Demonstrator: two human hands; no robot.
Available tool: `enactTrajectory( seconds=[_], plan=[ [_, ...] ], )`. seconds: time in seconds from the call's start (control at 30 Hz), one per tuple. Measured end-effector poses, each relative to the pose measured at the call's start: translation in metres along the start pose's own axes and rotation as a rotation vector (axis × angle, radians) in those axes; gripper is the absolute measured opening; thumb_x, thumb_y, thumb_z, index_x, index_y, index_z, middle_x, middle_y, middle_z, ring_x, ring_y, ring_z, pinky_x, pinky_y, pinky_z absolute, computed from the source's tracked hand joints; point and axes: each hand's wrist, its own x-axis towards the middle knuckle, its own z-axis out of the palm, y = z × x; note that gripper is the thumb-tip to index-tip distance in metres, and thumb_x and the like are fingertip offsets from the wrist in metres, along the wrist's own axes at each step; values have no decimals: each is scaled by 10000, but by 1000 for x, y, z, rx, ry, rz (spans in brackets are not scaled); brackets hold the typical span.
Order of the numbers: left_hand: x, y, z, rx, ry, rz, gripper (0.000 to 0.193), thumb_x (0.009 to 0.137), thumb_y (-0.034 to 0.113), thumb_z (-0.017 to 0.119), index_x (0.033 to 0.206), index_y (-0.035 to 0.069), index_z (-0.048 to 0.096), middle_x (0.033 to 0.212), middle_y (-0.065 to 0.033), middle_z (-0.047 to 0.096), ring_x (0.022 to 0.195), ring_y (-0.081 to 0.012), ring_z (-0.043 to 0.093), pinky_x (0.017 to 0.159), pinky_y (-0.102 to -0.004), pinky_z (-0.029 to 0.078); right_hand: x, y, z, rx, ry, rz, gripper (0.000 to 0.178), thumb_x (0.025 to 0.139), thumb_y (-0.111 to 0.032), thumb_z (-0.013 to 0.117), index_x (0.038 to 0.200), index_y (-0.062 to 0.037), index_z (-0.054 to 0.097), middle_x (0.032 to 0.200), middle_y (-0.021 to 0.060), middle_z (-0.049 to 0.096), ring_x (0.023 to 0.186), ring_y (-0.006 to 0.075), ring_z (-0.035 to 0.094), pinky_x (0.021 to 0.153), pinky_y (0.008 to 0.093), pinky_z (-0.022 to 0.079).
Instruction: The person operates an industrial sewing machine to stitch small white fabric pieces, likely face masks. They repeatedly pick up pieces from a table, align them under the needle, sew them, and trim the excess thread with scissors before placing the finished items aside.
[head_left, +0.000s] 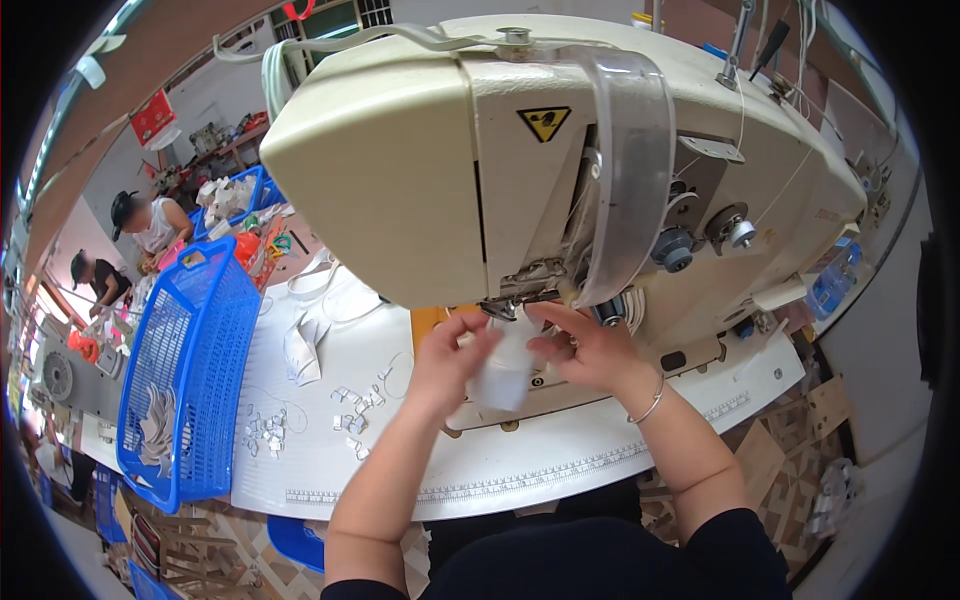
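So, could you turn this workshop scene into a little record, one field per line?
Machine: large cream sewing machine
Left fingers: at the left side of the white piece
Right fingers: at its upper right
Grip: too blurred to judge
Work surface: white tabletop, measuring strip along the near edge
Loose bits: small pale pieces in two clusters
Container: blue basket, left of those clusters
Background: two people at left
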Motion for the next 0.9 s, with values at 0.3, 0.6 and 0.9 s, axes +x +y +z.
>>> enactTrajectory(
  seconds=[0.3,0.6,0.9],
  plan=[
    [-33,-23,33,-228,34,216,519,829,49,625,1273,-81,388,983,-46,521,778,-101,594,708,-223,486,5,-8,-5,-56,11,-5,288,705,-151,700,980,-150,616,705,63,643,631,253,624,551,342,469],
    [-25,-22,32,-221,54,190,501,798,52,660,1233,-68,442,961,-44,533,798,-120,594,711,-253,538,-1,17,8,23,26,15,312,691,-116,684,995,-153,622,710,51,655,618,234,642,561,317,502],
    [-23,-24,30,-173,81,190,474,801,53,661,1216,-67,465,879,-42,560,756,-114,599,682,-244,541,0,19,10,53,14,59,268,693,-118,688,957,-130,638,688,64,648,610,241,640,548,312,501]
  ],
)
